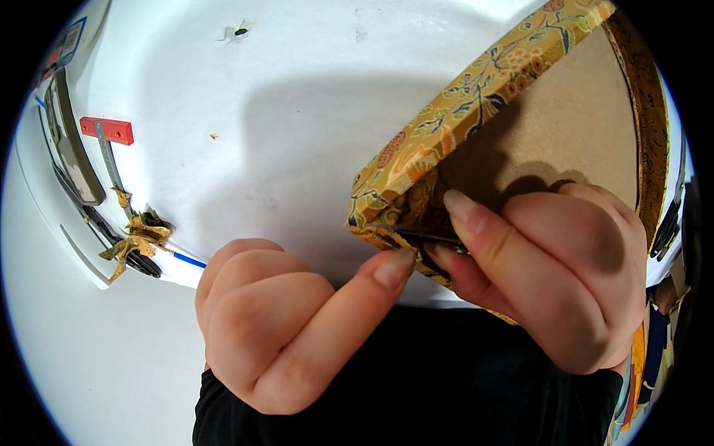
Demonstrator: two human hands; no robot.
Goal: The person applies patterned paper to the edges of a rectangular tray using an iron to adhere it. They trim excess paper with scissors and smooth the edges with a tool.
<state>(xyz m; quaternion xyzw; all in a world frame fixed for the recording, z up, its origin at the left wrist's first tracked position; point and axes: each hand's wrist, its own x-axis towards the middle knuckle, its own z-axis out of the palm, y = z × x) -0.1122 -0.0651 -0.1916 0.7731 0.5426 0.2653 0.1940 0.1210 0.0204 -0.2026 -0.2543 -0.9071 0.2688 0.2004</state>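
Note:
A shallow tray-like box (pixel 476 93), covered outside in gold cloth with a flower and vine pattern, is tilted up in front of me. Plain brown board (pixel 576 111) lines its inside. At its near left corner, my left hand (pixel 286 327) is closed, thumb and bent forefinger pinching the cloth edge (pixel 405 244). Just to the right, my right hand (pixel 554 267) grips the near wall between thumb and fingers, the other fingers curled inside the box. A dark narrow strip runs along that wall into the right-hand pinch; what it is, I cannot tell.
White paper (pixel 297 52) with a small torn hole covers the table. At left lie a red-headed metal ruler (pixel 108 130), cloth scraps (pixel 145 230), a long grey-brown block (pixel 74 141), dark handles and a blue stick (pixel 188 259). Black handles (pixel 667 227) lie at the far right.

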